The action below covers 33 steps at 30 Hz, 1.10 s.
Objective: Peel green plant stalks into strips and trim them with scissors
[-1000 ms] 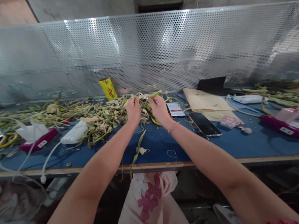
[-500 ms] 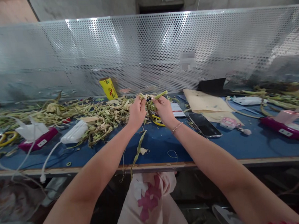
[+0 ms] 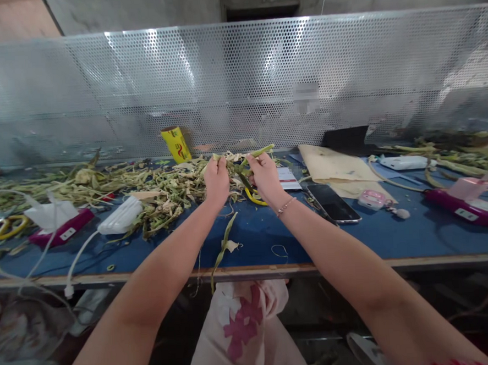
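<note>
My right hand [image 3: 265, 174] is closed in a pinch on a green plant stem [image 3: 262, 150], whose end sticks out to the upper right. A darker withered leaf [image 3: 242, 177] hangs in the space between my hands, near the right fingers. My left hand [image 3: 217, 178] is also pinched shut, with a small pale green plant scrap showing at the fingertips. Beside it lies a heap of wilted leaves and stems [image 3: 174, 191]. Below, a single withered leaf strip [image 3: 226, 241] reaches over the table's front edge. Yellow-handled scissors [image 3: 255, 198] lie partly hidden by my right hand.
Left of the heap are a white power bank [image 3: 121, 215] and a purple tissue box [image 3: 63, 229]. To the right lie a phone [image 3: 334, 203], a pink case [image 3: 372, 199], brown paper [image 3: 334, 165] and another purple box [image 3: 464, 207]. A perforated metal screen [image 3: 205, 86] stands behind.
My hands have moved apart, the left going leftward and slightly down. The stem stays with my right hand, and more of the leaf shows between the hands.
</note>
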Each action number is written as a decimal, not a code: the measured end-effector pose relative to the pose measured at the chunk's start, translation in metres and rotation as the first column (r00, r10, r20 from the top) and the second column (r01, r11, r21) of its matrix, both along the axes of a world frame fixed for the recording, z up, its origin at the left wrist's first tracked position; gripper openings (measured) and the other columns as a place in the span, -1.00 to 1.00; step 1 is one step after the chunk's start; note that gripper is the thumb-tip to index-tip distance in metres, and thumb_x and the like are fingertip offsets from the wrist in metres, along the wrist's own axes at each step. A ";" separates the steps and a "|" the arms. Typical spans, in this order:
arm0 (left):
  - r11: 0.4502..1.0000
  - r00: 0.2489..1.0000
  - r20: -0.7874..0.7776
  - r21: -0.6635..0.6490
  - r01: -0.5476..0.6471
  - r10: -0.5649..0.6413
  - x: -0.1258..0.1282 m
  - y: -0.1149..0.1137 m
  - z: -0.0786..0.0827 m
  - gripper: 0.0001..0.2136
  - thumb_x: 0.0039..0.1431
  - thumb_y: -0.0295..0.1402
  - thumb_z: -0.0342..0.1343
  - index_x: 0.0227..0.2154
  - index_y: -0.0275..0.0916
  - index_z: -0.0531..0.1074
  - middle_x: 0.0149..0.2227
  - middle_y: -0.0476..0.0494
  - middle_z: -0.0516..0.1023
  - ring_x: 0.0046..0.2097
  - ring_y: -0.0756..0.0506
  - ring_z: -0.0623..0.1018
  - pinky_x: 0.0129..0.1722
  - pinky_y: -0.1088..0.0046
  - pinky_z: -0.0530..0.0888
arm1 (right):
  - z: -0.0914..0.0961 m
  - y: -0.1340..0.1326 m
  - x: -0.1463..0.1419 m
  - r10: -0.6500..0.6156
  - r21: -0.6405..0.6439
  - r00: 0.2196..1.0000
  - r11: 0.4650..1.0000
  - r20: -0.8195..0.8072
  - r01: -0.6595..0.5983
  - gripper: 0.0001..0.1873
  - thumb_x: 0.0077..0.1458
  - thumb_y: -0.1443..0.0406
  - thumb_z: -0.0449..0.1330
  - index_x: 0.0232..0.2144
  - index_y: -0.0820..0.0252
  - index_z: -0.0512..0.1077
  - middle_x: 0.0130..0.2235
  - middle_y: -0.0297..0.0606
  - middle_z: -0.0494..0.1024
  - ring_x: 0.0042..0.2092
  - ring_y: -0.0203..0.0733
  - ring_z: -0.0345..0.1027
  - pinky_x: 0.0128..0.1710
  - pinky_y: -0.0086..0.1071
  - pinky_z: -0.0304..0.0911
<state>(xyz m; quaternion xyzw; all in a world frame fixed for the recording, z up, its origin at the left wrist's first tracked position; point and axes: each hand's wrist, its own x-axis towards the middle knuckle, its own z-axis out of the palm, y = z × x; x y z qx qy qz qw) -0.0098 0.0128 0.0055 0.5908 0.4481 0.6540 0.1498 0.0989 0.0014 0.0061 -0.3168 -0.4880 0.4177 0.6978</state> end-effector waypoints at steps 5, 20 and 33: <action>1.000 0.999 0.041 0.008 -0.021 0.021 -0.004 0.018 -0.005 -0.70 0.12 -0.12 -0.12 -0.53 -0.23 0.27 -0.59 0.00 0.25 -0.46 0.01 0.36 -0.43 0.48 0.32 | -0.001 -0.003 -0.005 0.009 0.013 1.000 1.000 0.020 -0.009 -0.81 -0.02 0.18 0.08 -0.51 0.13 0.15 -0.64 -0.56 0.04 -0.68 -0.52 -0.09 -0.72 -0.58 -0.16; 0.980 0.980 -0.008 -0.025 0.196 -0.196 0.004 -0.016 0.002 -0.67 0.01 -0.02 -0.01 -0.50 -0.23 0.27 -0.70 0.09 0.11 -0.65 0.10 0.24 -0.60 0.55 0.29 | -0.010 0.009 0.009 -0.012 -0.023 1.000 1.000 0.004 0.012 -0.76 -0.08 0.18 0.14 -0.56 0.16 0.15 -0.70 -0.62 0.00 -0.74 -0.55 -0.18 -0.77 -0.56 -0.21; 0.685 0.692 0.429 -0.202 0.700 -0.580 -0.017 -0.006 0.021 -0.82 -0.01 -0.43 -0.08 -0.43 -0.30 0.43 -0.39 -0.18 0.55 -0.34 -0.02 0.54 -0.37 0.45 0.45 | -0.009 0.014 0.021 0.005 -0.199 0.961 0.978 -0.275 -0.062 -0.67 0.02 0.19 0.07 -0.56 0.12 -0.04 -0.70 -0.62 0.03 -0.74 -0.52 -0.17 -0.75 -0.57 -0.22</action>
